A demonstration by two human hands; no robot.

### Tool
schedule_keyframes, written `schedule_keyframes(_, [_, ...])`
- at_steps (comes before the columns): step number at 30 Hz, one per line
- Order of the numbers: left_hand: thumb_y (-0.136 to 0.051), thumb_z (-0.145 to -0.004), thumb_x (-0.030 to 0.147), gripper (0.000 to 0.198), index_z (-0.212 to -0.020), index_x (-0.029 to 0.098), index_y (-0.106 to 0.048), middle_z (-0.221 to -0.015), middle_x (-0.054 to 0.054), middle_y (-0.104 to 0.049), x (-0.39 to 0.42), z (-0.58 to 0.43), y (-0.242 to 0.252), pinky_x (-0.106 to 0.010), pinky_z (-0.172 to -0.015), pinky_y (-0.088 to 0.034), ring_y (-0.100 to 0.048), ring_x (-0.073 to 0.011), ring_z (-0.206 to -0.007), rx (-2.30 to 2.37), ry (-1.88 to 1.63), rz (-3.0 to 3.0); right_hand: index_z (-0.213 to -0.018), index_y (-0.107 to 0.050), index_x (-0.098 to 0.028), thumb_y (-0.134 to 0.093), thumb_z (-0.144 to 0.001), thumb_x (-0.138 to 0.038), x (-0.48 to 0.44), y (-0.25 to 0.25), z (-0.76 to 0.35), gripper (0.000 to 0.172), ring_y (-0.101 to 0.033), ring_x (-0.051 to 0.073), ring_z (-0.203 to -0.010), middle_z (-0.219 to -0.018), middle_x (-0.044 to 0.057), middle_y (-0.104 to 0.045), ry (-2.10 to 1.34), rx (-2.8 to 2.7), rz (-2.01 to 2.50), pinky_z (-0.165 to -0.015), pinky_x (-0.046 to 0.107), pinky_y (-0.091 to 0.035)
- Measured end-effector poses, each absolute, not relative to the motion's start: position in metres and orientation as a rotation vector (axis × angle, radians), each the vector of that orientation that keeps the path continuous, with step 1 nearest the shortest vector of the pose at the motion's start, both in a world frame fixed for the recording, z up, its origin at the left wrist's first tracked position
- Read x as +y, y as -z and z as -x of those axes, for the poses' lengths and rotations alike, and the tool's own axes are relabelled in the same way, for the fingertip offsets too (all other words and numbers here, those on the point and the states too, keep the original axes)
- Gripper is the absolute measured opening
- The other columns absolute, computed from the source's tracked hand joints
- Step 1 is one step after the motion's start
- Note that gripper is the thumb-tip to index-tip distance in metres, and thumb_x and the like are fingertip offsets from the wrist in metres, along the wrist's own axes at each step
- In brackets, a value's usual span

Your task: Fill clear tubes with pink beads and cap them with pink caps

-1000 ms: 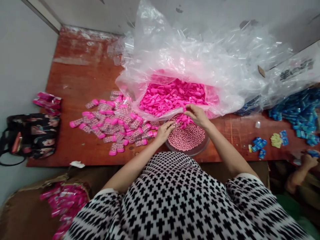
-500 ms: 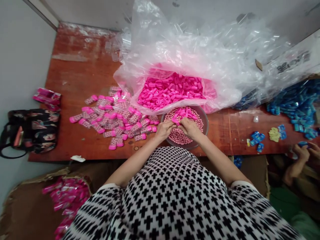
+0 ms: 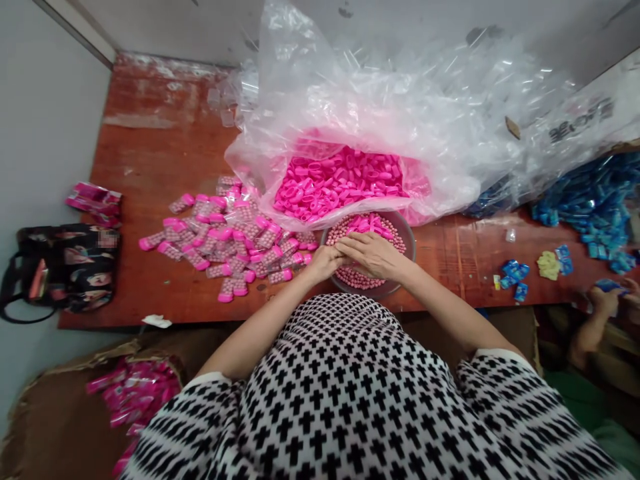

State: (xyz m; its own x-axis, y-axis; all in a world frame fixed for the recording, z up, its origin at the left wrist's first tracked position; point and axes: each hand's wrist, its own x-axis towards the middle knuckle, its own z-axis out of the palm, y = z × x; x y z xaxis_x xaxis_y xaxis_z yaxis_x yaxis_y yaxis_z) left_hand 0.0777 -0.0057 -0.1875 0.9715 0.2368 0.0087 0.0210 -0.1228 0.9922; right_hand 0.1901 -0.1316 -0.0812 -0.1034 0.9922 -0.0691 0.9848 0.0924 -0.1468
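Observation:
My left hand (image 3: pixel 326 262) is closed at the left rim of a round bowl (image 3: pixel 411 248); what it holds, if anything, is hidden. Over the bowl, my right hand (image 3: pixel 373 255) reaches across with its fingers stretched out flat, their tips touching my left hand. Small pink beads (image 3: pixel 361 279) fill the bowl, with bright pink caps (image 3: pixel 371 224) lying on top. To the left is a pile of small clear containers (image 3: pixel 235 233) with pink caps and beads inside. Behind the bowl, an open plastic bag (image 3: pixel 400 87) holds many loose pink pieces (image 3: pixel 345 177).
A dark flowered bag (image 3: pixel 93 267) and pink packets (image 3: pixel 94 200) lie at the far left. Below stands a box of pink packets (image 3: pixel 143 393). Blue pieces (image 3: pixel 595 207) are heaped at the right, near another person's hands (image 3: pixel 603 303).
My right hand has gone from pinching a pink piece to lying flat across the bowl, against my left hand. The pink piece between my fingers is no longer visible.

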Motion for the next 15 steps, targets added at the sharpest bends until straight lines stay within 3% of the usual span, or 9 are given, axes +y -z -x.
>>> schedule_keyframes(5, [-0.07,-0.063,0.039,0.035,-0.086,0.013,-0.067,-0.071,-0.001,-0.065,-0.013,-0.078,0.19,-0.025,-0.063,-0.045,-0.055,-0.0127,-0.063,0.397,-0.218,-1.062,-0.128,-0.045,-0.006,-0.052,-0.086,-0.043,-0.137,0.104,-0.188,0.057,-0.052,0.031,-0.107,-0.117,0.022,-0.056,-0.104,-1.983,2.353,-0.091,0.047,-0.044])
schedule_keyframes(9, [-0.075,-0.058,0.033,0.033,-0.082,0.014,-0.063,-0.067,0.002,-0.06,-0.019,-0.082,0.188,-0.023,-0.061,-0.044,-0.053,-0.0099,-0.06,0.486,-0.234,-0.846,-0.135,-0.034,-0.005,-0.056,-0.081,-0.05,-0.138,0.126,-0.178,0.074,-0.05,0.034,-0.108,-0.12,0.024,-0.052,-0.048,-1.809,2.429,-0.09,0.049,-0.045])
schedule_keyframes(15, [-0.071,-0.061,0.025,0.022,-0.076,0.013,-0.061,-0.064,0.003,-0.056,-0.028,-0.088,0.185,-0.02,-0.056,-0.037,-0.047,-0.0083,-0.058,0.521,-0.277,-0.872,-0.124,-0.046,-0.005,-0.056,-0.08,-0.049,-0.133,0.135,-0.176,0.063,-0.052,0.031,-0.099,-0.108,0.021,-0.057,0.026,-1.73,2.532,-0.083,0.044,-0.046])
